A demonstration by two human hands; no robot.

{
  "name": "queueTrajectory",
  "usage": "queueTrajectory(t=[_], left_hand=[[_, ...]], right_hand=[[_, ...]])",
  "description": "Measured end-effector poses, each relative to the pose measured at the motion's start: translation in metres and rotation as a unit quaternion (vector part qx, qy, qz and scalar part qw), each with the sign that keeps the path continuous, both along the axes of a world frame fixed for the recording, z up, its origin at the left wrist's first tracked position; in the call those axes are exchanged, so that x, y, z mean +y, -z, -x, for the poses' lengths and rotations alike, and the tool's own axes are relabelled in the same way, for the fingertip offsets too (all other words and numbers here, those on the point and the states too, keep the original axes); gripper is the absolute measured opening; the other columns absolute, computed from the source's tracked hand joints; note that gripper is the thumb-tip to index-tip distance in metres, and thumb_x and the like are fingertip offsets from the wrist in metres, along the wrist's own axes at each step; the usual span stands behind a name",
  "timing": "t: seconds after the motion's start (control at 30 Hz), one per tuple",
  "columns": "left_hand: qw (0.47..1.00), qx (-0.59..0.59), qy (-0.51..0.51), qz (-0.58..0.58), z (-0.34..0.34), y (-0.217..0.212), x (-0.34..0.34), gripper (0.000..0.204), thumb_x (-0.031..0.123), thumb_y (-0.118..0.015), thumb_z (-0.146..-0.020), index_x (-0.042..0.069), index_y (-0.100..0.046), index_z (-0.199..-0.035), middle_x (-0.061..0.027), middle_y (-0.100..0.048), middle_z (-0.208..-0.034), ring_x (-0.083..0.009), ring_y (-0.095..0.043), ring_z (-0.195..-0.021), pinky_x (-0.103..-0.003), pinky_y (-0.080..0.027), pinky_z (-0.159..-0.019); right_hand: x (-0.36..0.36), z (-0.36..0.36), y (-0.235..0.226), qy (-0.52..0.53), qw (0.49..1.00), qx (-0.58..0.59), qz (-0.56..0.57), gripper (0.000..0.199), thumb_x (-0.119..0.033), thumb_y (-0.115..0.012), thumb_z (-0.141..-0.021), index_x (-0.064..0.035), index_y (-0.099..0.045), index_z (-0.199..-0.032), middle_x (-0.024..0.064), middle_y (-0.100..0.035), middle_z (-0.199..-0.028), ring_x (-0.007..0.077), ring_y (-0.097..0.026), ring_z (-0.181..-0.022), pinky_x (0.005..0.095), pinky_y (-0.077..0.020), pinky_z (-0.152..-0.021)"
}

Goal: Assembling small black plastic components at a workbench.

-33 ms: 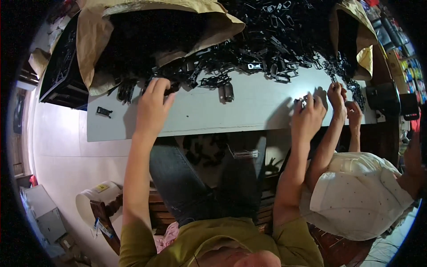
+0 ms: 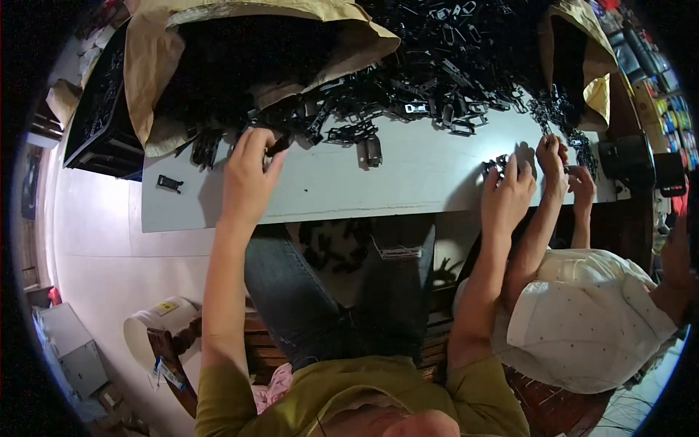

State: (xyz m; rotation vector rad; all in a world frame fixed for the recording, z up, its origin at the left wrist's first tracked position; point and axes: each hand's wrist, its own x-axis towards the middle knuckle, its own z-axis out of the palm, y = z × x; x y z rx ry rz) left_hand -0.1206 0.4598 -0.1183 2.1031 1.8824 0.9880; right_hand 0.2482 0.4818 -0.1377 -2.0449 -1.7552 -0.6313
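Note:
My left hand (image 2: 250, 167) is at the near edge of the heap, its thumb and fingers closed round a small black part (image 2: 278, 146). Farther right, my right hand (image 2: 507, 195) is over the white tabletop (image 2: 422, 178), thumb and forefinger on either side of several small, shiny black metal parts (image 2: 496, 166). Whether those parts rest on the table is hard to make out. Between my hands a black clip-like piece (image 2: 370, 152) lies apart from the heap of black metal parts (image 2: 437, 87). Another black piece (image 2: 170, 183) lies alone at the left.
A large open brown paper bag (image 2: 145, 95) stands at the back left, another paper bag (image 2: 598, 95) at the back right. Close on my right, a co-worker's hands (image 2: 551, 156) work at the table. A black crate (image 2: 98, 124) stands left; a white bucket (image 2: 145, 328) is below.
My right hand has shifted slightly right, showing more of the small parts at its fingertips. The black part in my left hand shows more clearly. The co-worker's hands moved slightly.

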Motion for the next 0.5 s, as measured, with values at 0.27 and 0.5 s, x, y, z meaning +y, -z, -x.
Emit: queueTrajectory(t=[0.27, 0.5], left_hand=[[0.947, -0.312, 0.057, 0.056, -0.044, 0.006, -0.028, 0.034, 0.006, -0.059, -0.086, 0.01, -0.056, -0.119, -0.0003, -0.059, -0.086, -0.0037, -0.05, -0.057, -0.019, -0.041, -0.052], [0.856, -0.48, 0.078, 0.176, -0.062, 0.015, -0.049, 0.024, 0.005, -0.056, -0.089, 0.002, -0.056, -0.113, -0.004, -0.059, -0.085, -0.0085, -0.062, -0.068, -0.02, -0.048, -0.061]], right_hand=[[-0.021, 0.046, 0.021, -0.197, 0.968, 0.127, 0.086, 0.042, -0.014, -0.055, -0.089, -0.0052, -0.048, -0.13, 0.0277, -0.039, -0.136, 0.0437, -0.037, -0.127, 0.0447, -0.0364, -0.103], [-0.027, 0.097, 0.011, -0.333, 0.937, 0.088, 0.051, 0.043, -0.004, -0.062, -0.08, -0.0053, -0.055, -0.122, 0.0182, -0.045, -0.133, 0.0386, -0.045, -0.119, 0.0437, -0.0403, -0.096]])
